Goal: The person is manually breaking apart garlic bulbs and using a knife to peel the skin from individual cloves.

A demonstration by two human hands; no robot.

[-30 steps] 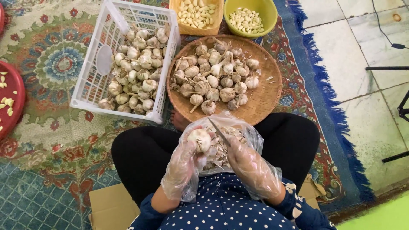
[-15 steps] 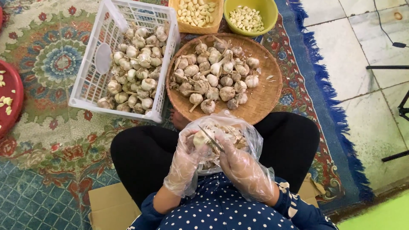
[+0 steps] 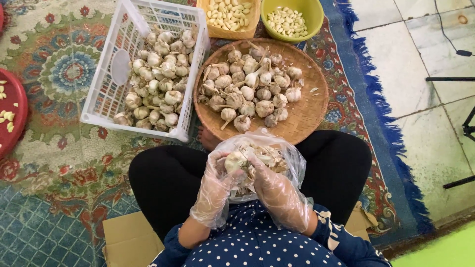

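Observation:
Both my hands wear clear plastic gloves and meet over my lap. My left hand [image 3: 213, 190] holds a garlic bulb [image 3: 234, 159] from the left. My right hand [image 3: 275, 190] presses its fingers onto the same bulb from the right. Under them lies a clear plastic bag [image 3: 284, 153] with garlic skins in it. Just beyond my knees a round woven tray [image 3: 309, 111] carries several whole garlic bulbs [image 3: 247, 89].
A white plastic crate [image 3: 111, 106] of garlic bulbs stands left of the tray. At the top are an orange basket [image 3: 247, 29] and a green bowl [image 3: 311, 15] of peeled cloves. A red tray [image 3: 17, 126] sits far left. Tiled floor lies beyond the carpet's blue fringe [image 3: 386, 133].
My hands have shifted slightly on the bulb and drawn closer together over the bag. A thin blade-like thing seen a second ago no longer shows.

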